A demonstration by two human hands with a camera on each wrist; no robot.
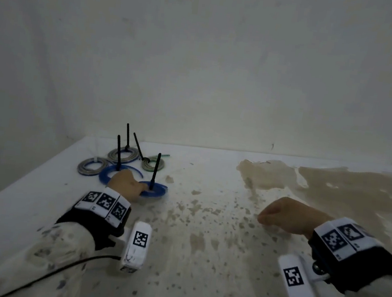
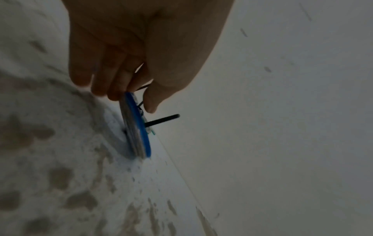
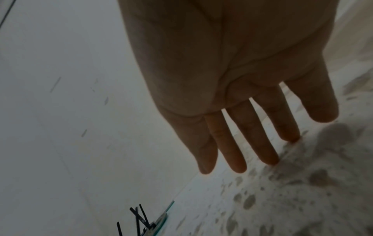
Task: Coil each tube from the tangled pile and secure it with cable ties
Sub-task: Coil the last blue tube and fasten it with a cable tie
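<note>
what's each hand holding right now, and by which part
The left hand pinches the near blue coil by its rim, between fingers and thumb. The right hand holds nothing; its fingers are spread.

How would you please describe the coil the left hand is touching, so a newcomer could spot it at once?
Look to the far left corner of the stained white table, where five tied coils lie grouped. The blue coil is the nearest and rightmost, under the left hand. Unlike the other blue coil, it lies nearer the table's middle.
</note>
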